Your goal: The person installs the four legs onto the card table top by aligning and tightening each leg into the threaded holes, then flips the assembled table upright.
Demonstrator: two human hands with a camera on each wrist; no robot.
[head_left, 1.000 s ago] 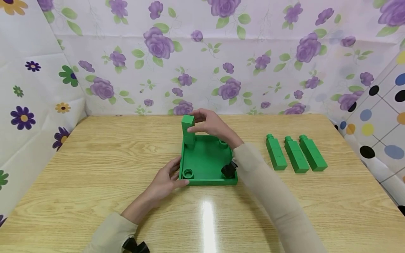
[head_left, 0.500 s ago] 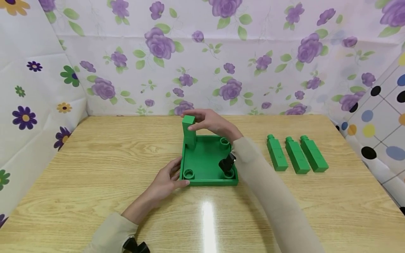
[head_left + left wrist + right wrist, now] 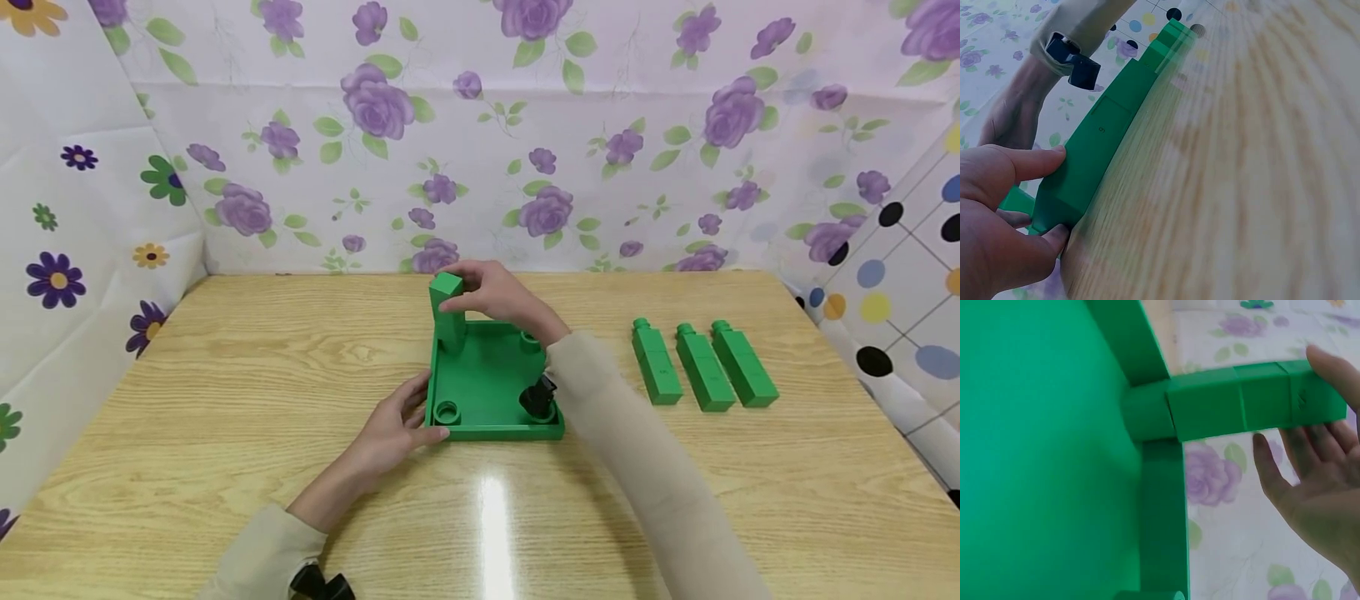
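Observation:
A green square tabletop (image 3: 487,367), with raised walls, lies underside up on the table. A green table leg (image 3: 443,298) stands upright at its far left corner, its round end inside the corner in the right wrist view. My right hand (image 3: 497,293) pinches the leg's upper end between thumb and fingers. My left hand (image 3: 386,429) grips the tabletop's near left corner, thumb on the front wall (image 3: 1104,131), fingers at the left side. A round socket (image 3: 447,419) shows at the near left corner. The right arm partly covers the far right socket (image 3: 529,342).
Three more green legs, a left one (image 3: 657,364), a middle one (image 3: 703,369) and a right one (image 3: 744,367), lie side by side on the wooden table (image 3: 225,392) at the right. Floral cloth (image 3: 480,167) hangs behind the table.
The leg has turned a little about its upright axis, and my right fingers have shifted round its top. The left hand and the tabletop have stayed in place.

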